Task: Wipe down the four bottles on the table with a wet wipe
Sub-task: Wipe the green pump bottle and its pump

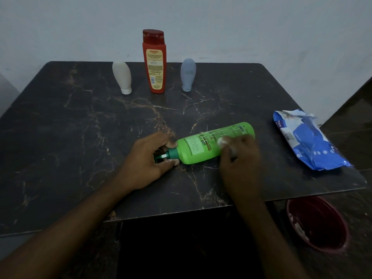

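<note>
Dark marbled table against pale wall

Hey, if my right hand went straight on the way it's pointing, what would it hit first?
The green pump bottle: the right hand presses the wet wipe on it. Past that lies bare table, then roughly the blue-grey bottle, though depth is hard to judge.
</note>
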A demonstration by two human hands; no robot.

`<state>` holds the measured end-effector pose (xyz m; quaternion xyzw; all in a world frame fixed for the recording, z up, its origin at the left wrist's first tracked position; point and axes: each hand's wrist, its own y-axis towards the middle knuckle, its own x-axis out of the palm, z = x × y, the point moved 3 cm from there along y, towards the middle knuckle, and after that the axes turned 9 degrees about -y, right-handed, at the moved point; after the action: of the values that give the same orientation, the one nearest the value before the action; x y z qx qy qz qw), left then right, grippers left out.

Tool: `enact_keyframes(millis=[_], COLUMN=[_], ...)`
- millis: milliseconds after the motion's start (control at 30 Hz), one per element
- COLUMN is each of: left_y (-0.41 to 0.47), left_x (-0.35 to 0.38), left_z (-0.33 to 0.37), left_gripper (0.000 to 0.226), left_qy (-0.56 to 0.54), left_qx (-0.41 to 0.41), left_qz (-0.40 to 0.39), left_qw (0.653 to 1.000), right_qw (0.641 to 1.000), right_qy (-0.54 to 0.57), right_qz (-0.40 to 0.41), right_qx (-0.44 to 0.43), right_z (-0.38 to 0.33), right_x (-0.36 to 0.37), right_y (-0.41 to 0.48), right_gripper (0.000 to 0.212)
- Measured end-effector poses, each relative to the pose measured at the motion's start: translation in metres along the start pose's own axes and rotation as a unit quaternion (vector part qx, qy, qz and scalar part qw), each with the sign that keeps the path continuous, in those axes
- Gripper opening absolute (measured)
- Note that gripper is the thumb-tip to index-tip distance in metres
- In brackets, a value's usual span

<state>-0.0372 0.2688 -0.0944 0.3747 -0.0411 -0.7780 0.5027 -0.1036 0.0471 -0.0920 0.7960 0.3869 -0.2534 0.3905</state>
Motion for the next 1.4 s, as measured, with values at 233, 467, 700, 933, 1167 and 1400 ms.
enact_keyframes(millis=[233, 467, 700, 933, 1167, 1400], left_y=[0.0, 0.001, 0.001, -0.001, -0.001, -0.002], left_x=[0.0, 0.003, 0.003, 0.004, 0.004, 0.004], left_z=[0.003, 0.005, 0.011, 0.01, 0.011, 0.011], left_gripper=[0.032, 0.028, 0.032, 0.034, 0.035, 0.039], left_qy=[0.012, 0.035, 0.058, 0.074, 0.077, 0.099], left_qx=[0.027, 0.037, 0.035, 0.041, 0.049, 0.034], left_qz=[-0.013, -0.017, -0.021, -0.025, -0.022, -0.034], left_qw=[0.999, 0.999, 0.997, 0.996, 0.996, 0.994], right_qw=[0.998, 0.999, 0.993, 1.0, 0.999, 0.989], right_qy=[0.011, -0.015, 0.049, 0.022, 0.0, 0.051], right_qz=[-0.025, 0.042, -0.058, 0.007, 0.038, -0.055], right_qx=[-0.064, 0.032, -0.091, -0.011, 0.038, -0.131], right_z=[-0.005, 0.047, -0.037, 0.015, 0.021, -0.061], right_x=[-0.002, -0.022, 0.022, -0.006, -0.007, 0.026], right_y=[-0.001, 0.046, -0.015, 0.023, 0.032, -0.024], right_gripper=[0.01, 0.012, 0.019, 0.013, 0.016, 0.015])
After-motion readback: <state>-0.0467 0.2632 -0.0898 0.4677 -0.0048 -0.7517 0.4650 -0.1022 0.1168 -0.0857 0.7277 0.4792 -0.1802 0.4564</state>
